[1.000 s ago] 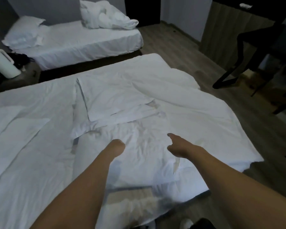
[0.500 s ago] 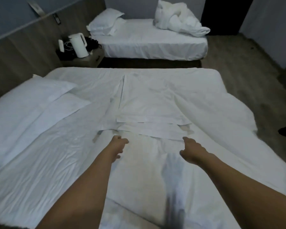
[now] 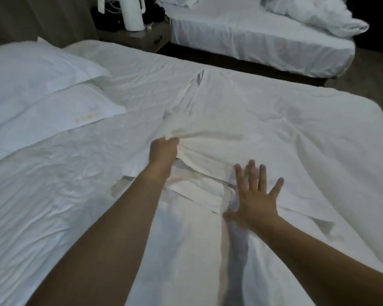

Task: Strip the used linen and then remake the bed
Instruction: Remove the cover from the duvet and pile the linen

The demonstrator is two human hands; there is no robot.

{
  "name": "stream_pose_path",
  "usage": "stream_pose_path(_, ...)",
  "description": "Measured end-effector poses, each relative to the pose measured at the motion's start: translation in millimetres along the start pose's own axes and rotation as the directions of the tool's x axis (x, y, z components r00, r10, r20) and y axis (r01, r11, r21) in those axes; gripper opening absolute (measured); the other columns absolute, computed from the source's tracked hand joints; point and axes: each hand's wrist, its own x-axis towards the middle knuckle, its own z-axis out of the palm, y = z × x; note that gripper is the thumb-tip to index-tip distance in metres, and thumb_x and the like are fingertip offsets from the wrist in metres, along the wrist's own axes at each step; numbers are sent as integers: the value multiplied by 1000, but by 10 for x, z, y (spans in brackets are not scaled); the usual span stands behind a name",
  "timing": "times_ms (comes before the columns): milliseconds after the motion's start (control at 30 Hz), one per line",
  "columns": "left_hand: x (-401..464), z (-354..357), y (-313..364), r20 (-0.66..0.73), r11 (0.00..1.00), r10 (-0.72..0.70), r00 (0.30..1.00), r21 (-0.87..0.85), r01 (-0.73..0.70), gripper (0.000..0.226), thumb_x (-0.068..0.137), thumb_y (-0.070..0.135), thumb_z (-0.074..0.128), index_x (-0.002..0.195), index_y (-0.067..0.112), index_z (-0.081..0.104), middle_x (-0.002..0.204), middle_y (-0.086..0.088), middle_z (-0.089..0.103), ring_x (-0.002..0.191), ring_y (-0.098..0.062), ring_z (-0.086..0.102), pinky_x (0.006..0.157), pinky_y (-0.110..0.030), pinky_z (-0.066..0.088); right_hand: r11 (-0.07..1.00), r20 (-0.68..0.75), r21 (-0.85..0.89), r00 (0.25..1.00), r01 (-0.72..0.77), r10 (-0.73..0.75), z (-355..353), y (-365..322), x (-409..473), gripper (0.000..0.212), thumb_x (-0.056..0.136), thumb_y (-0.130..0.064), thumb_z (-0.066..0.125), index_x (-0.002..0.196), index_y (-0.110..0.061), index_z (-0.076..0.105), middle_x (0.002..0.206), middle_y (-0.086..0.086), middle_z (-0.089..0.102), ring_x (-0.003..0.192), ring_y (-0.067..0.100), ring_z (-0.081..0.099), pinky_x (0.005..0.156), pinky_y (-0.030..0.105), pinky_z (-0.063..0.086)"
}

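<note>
A wide bed [image 3: 318, 133] lies before me, covered in rumpled white linen. A folded white sheet [image 3: 219, 129] sits across its middle, part spread toward the far side. My left hand [image 3: 164, 151] grips a bunched fold at the near left edge of that sheet. My right hand [image 3: 255, 195] lies flat with fingers spread, pressing on the sheet's near right layers. Two white pillows [image 3: 38, 85] rest at the bed's head on the left.
A second bed [image 3: 263, 47] stands beyond a dark gap, with a crumpled white duvet [image 3: 318, 16] on it. Between the beds at the back left is a nightstand [image 3: 139, 38] carrying a white kettle [image 3: 133, 14] and dark cables. Wooden floor shows at right.
The view has moved closer and swung left. My left hand has closed on a fold of the sheet and bunched it. My right hand has opened flat onto the sheet.
</note>
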Motion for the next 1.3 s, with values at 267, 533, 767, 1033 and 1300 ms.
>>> stream_pose_path(267, 272, -498, -315, -102, 955, -275, 956, -141, 260, 18, 88, 18, 69, 101, 8, 65, 92, -12, 64, 73, -26, 60, 62, -30, 48, 995, -31, -91, 998, 45, -48, 150, 46, 438, 57, 85, -36, 59, 134, -16, 38, 118, 8, 52, 104, 27, 56, 77, 34, 40)
stream_pose_path(533, -290, 518, 728, -356, 979, -34, 934, -201, -41, 3, 80, 8, 60, 78, 8, 59, 92, -10, 70, 75, -24, 64, 69, -32, 52, 925, -55, 379, 998, 21, 0, -835, 1109, 465, 16, 81, -22, 57, 75, -16, 43, 72, 1, 51, 68, 28, 50, 56, 29, 32)
stream_pose_path(767, -1719, 3428, 2247, 309, 758, 585, 750, 121, -641, 12, 86, 22, 56, 87, 10, 56, 87, -6, 55, 78, -18, 50, 71, -29, 42, 434, 291, 844, 949, -313, 119, -1202, 3299, -112, 27, 60, -19, 61, 85, -9, 65, 77, 10, 66, 67, 19, 57, 63, 29, 46)
stream_pose_path(1033, -2212, 4628, -1366, 512, 221, 179, 840, 811, -541, 62, 95, 63, 27, 152, 40, 23, 164, 2, 5, 151, -28, 4, 110, -70, -1, 827, 177, 481, 956, -291, 233, 732, 4906, -60, 62, 100, -56, 21, 155, -30, 10, 161, 2, 15, 148, 27, 15, 115, 57, 5)
stream_pose_path(1300, -2192, 4975, -2959, 449, -116, 505, 737, 882, -457, 74, 92, 60, 29, 156, 24, 19, 163, -10, 13, 151, -29, 7, 112, -68, -8, 971, -271, 220, 950, -97, 156, 2437, 4845, 321, 67, 96, -58, 21, 155, -26, 18, 162, 13, 11, 149, 33, 5, 116, 60, -5)
